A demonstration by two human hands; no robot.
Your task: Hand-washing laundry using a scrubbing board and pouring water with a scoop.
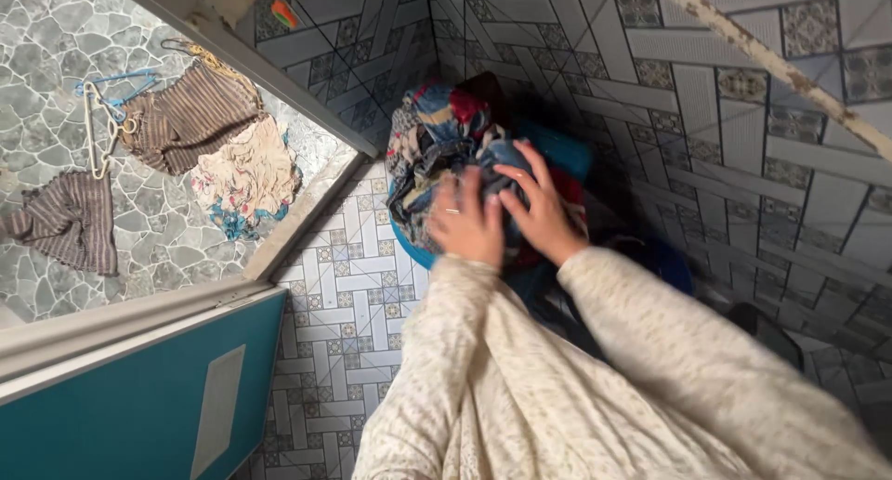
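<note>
A heap of crumpled multicoloured clothes fills a blue tub in the corner of a tiled room. My left hand, with a ring on one finger, presses on the near side of the heap. My right hand lies beside it on the same clothes, fingers spread and curled into the dark blue fabric. Both arms wear cream speckled sleeves.
A teal door stands open at lower left. Beyond the threshold, striped garments, a floral cloth and hangers lie on a stone-patterned floor. Patterned tile walls close in on the right. A pale stick crosses the upper right.
</note>
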